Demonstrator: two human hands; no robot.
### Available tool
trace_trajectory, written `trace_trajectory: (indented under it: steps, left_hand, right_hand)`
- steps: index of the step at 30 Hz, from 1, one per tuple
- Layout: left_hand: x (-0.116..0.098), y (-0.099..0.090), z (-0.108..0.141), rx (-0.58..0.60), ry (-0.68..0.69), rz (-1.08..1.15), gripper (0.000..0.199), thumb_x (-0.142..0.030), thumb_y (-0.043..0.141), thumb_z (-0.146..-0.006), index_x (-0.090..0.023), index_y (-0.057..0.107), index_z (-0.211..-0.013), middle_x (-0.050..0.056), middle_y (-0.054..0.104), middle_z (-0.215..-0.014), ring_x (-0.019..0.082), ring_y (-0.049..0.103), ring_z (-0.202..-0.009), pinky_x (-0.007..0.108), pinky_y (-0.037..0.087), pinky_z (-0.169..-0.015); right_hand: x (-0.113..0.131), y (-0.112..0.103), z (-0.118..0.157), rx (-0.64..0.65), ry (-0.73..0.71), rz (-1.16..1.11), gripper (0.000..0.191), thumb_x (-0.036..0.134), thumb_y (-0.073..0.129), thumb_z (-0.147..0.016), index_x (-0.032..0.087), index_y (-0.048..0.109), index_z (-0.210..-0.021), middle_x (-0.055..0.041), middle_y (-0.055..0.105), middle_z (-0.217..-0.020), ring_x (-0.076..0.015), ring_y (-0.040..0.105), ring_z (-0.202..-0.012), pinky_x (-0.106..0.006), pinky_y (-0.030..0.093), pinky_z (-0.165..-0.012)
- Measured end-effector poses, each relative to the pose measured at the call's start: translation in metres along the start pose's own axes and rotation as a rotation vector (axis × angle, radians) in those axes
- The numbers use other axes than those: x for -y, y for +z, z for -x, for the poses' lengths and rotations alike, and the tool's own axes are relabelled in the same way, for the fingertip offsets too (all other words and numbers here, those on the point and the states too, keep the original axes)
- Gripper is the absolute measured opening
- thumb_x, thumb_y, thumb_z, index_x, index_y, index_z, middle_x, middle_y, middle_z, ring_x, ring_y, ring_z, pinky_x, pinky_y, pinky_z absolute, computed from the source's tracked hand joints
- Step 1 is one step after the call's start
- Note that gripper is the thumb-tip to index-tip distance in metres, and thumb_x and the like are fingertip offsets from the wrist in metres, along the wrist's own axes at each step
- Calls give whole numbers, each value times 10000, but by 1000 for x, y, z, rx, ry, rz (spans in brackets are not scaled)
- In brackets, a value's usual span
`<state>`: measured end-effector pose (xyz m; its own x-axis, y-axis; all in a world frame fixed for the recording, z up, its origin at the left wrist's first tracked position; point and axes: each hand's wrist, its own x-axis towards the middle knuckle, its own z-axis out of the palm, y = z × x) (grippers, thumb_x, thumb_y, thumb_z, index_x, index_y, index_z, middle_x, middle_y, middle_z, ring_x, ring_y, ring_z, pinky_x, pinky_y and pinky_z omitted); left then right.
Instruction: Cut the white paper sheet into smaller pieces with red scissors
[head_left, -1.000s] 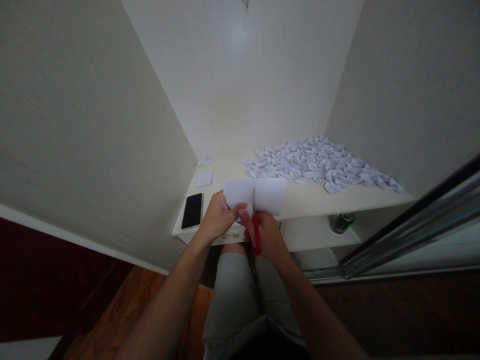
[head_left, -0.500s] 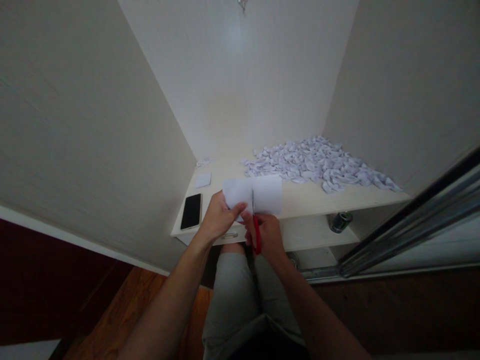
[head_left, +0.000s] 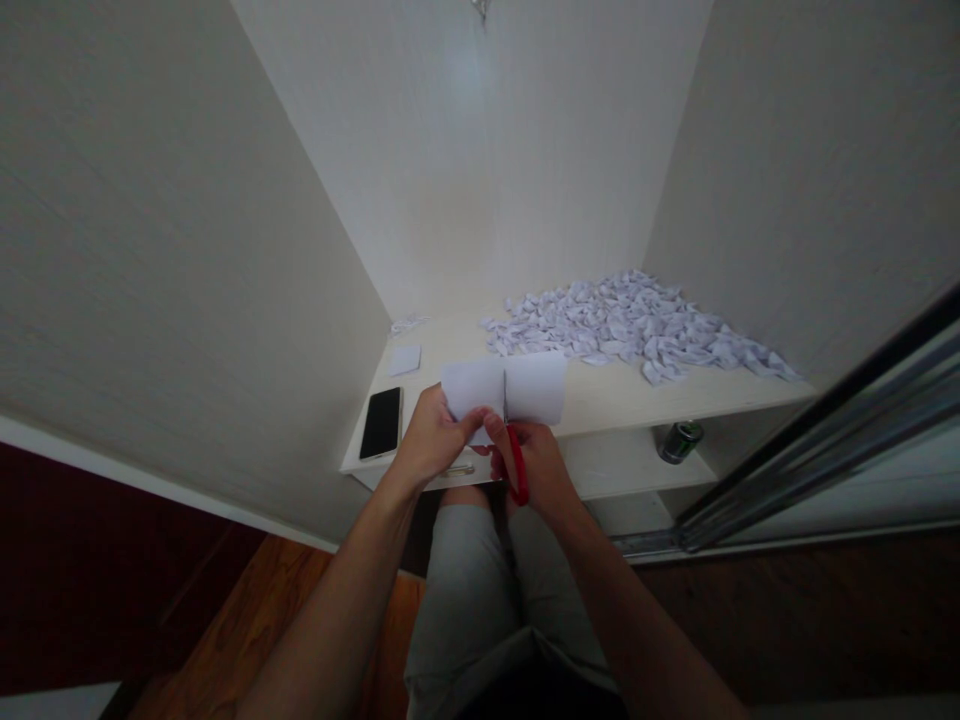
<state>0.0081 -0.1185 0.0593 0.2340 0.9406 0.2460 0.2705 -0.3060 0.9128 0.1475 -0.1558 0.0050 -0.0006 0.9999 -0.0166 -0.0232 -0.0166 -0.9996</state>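
Note:
My left hand (head_left: 435,437) pinches the lower left part of a white sheet of paper (head_left: 536,387) held up over the front edge of a pale shelf (head_left: 600,405). My right hand (head_left: 538,468) grips red-handled scissors (head_left: 515,462), whose blades run up the middle of the sheet. A cut line divides the paper into a left and a right half, the two still side by side.
A big heap of folded white paper pieces (head_left: 637,325) covers the shelf's right and back. A black phone (head_left: 382,423) lies at its left front, with a small white square (head_left: 406,359) behind it. A green can (head_left: 676,441) stands on the lower shelf. A sliding door rail (head_left: 817,440) runs at right.
The scissor blades have gone further up through the sheet, and the cut now reaches close to its top edge. Both hands stay in almost the same place.

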Motion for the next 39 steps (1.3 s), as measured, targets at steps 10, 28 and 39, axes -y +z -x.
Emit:
trace_trajectory:
  steps: [10,28,39]
  left_hand:
    - [3,0,1,-16,-26,39,372,-330,783,-733,-99,703,-1013,84,746,-961,170,674,-838,262,551,-769]
    - [2,2,1,24,-154,222,466,-345,843,-666,-103,680,-1030,60,730,-827,166,675,-687,243,564,-582]
    - [10,2,-2,51,-203,299,459,-343,856,-654,-102,683,-1005,71,734,-823,162,673,-669,231,559,-544]
  right_hand:
    - [0,6,7,-90,-5,39,700,837,605,-725,148,621,-599,-44,539,-446,-131,500,-373,-223,336,-375]
    - [13,-8,-3,40,-64,239,744,823,509,-814,141,579,-525,-54,542,-499,-123,476,-491,-249,316,-493]
    - [15,-11,-7,12,-30,287,681,790,588,-780,142,603,-571,-45,542,-506,-126,465,-503,-250,321,-502]
